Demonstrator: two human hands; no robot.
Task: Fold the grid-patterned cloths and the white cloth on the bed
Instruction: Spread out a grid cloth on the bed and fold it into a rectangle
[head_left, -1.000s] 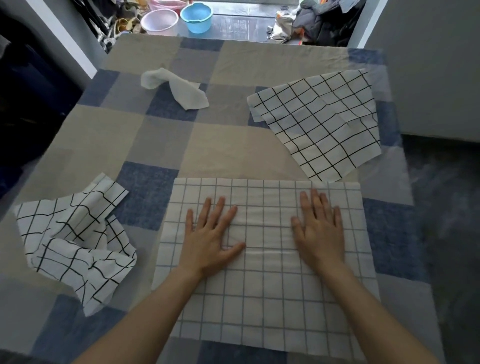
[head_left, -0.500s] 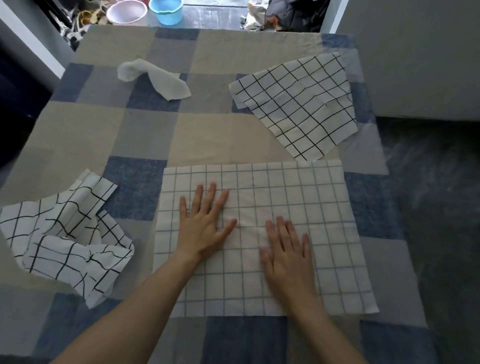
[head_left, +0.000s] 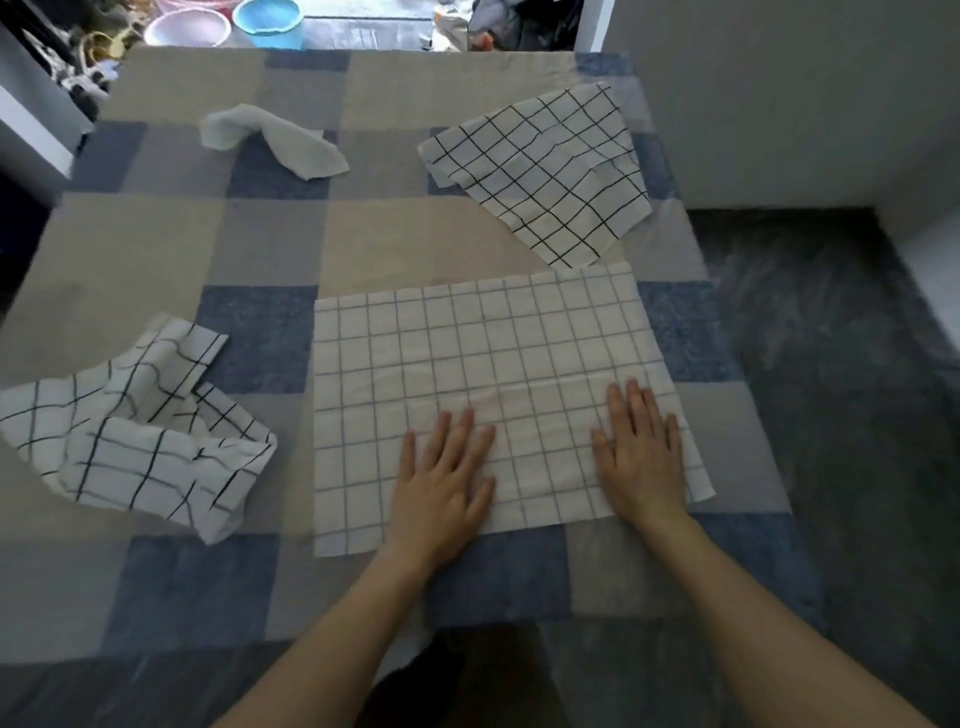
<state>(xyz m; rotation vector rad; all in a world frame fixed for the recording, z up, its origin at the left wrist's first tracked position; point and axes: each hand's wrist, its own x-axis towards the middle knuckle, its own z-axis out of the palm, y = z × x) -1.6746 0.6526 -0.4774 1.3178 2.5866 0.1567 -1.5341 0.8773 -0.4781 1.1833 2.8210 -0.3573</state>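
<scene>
Cloths on bed (head_left: 270, 249), four in view. Grey-grid cloth (head_left: 483, 364) lies spread flat near the bed's near edge, roughly rectangular, near corners reaching the blue squares of the cover. A faint horizontal crease crosses it at about mid-height.

Left hand (head_left: 441, 488) lies flat, palm down, on the near edge of the grey-grid cloth, fingers straight and slightly spread; it grips nothing. Right hand (head_left: 641, 457) likewise flat, palm down, near the cloth's right edge, fingers straight and close together, holding nothing. Hands well apart, both forearms bare.

Black-grid cloth (head_left: 545, 171) lies flat and turned at an angle, far right of the bed; its near corner just touches or overlaps the far edge of the grey-grid cloth, cannot tell which. Crumpled black-grid cloth (head_left: 130, 431) lies in a heap at left, apart from the grey-grid cloth. White cloth (head_left: 275, 137) lies bunched at far left-centre, well apart from the rest.

Beyond the bed's far end: a blue basin (head_left: 267, 18) beside a pink basin (head_left: 187, 28) on the floor.
</scene>
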